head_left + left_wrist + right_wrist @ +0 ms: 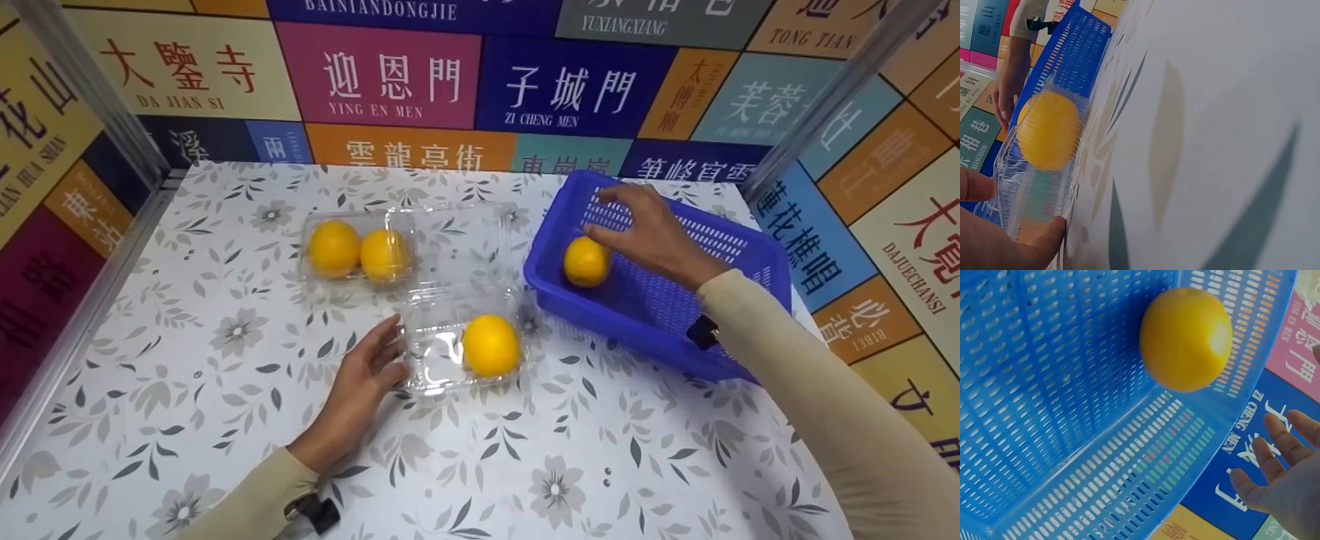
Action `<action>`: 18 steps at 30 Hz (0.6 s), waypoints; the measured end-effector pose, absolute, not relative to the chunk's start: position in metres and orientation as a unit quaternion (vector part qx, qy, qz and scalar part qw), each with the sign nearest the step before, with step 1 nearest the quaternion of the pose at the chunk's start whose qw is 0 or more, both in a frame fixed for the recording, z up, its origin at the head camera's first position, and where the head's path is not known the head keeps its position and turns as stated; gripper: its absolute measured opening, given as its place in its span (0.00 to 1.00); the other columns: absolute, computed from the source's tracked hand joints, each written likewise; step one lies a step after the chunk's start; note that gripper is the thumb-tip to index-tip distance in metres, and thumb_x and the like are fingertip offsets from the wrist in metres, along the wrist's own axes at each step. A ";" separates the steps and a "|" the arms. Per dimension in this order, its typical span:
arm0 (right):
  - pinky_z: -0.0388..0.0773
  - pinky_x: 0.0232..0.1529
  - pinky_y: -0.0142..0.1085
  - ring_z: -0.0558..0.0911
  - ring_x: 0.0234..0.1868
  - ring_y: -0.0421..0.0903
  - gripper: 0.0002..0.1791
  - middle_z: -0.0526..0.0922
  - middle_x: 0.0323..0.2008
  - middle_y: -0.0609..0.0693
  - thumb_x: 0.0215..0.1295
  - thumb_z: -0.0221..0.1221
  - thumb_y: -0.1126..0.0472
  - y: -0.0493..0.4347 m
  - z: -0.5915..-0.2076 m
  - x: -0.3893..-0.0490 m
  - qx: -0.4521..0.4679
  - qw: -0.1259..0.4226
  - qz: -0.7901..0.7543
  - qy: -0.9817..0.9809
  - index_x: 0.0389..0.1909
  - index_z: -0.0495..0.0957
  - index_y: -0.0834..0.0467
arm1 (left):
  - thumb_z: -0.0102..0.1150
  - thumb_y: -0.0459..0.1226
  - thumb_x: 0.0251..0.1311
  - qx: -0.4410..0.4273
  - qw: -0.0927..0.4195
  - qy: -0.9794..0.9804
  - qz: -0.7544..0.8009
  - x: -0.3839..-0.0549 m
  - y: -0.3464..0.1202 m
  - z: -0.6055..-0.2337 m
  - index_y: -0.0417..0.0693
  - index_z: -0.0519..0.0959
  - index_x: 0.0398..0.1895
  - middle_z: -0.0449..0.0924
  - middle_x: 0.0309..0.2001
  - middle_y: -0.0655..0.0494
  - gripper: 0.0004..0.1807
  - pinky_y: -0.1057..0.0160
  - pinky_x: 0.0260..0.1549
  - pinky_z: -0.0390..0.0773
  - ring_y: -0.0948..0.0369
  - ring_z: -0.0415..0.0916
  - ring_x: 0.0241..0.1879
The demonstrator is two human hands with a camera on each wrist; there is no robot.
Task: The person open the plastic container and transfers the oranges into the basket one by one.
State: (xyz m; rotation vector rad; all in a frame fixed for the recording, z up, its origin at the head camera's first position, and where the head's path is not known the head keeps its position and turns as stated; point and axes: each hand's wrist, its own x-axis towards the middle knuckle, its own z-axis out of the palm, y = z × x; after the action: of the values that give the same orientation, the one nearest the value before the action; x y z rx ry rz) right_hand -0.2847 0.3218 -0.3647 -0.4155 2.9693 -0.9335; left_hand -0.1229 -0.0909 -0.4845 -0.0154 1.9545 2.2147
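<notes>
A clear plastic clamshell box [435, 360] lies with its lid raised, holding one orange [491, 346] at its right side. My left hand [360, 394] touches the box's left edge with relaxed fingers; in the left wrist view its thumb and a finger [1050, 239] lie against the clear wall. Over the blue-purple basket [652, 334] is my right hand [652, 229], thumb and fingers apart with nothing between them. Just below its thumb, a single orange [587, 262] sits in the basket's left end. In the right wrist view the right hand's spread fingers [1269, 461] are apart from this orange.
Behind the left hand stands another clear box [352, 214] with two oranges [334, 248] in its left part; its transparent lid [450, 240] extends right. Colourful panels with lettering [379, 82] rise behind the patterned tabletop [247, 390].
</notes>
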 end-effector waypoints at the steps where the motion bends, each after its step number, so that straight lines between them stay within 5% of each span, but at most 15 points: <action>1: 0.58 0.83 0.64 0.65 0.80 0.60 0.40 0.73 0.76 0.58 0.74 0.67 0.40 0.320 -0.364 -0.284 -0.134 0.000 -0.298 0.945 0.77 0.73 0.59 | 0.57 0.23 0.72 -0.004 0.094 0.658 0.747 -0.123 -0.091 -0.485 0.42 0.59 0.88 0.61 0.84 0.39 0.42 0.63 0.68 0.77 0.43 0.65 0.81; 18: 0.58 0.81 0.68 0.63 0.82 0.58 0.40 0.71 0.79 0.55 0.71 0.70 0.37 0.282 -0.354 -0.263 -0.167 0.002 -0.294 0.941 0.76 0.76 0.56 | 0.56 0.22 0.71 0.006 0.095 0.663 0.743 -0.122 -0.092 -0.483 0.39 0.58 0.88 0.60 0.84 0.38 0.42 0.63 0.67 0.78 0.42 0.64 0.81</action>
State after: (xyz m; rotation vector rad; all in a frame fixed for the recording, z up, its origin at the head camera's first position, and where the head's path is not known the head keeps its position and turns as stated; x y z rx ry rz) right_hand -0.2631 0.2815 -0.3537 -0.5236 2.9520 -0.9225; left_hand -0.1220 -0.0916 -0.4834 0.0167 1.9649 2.2025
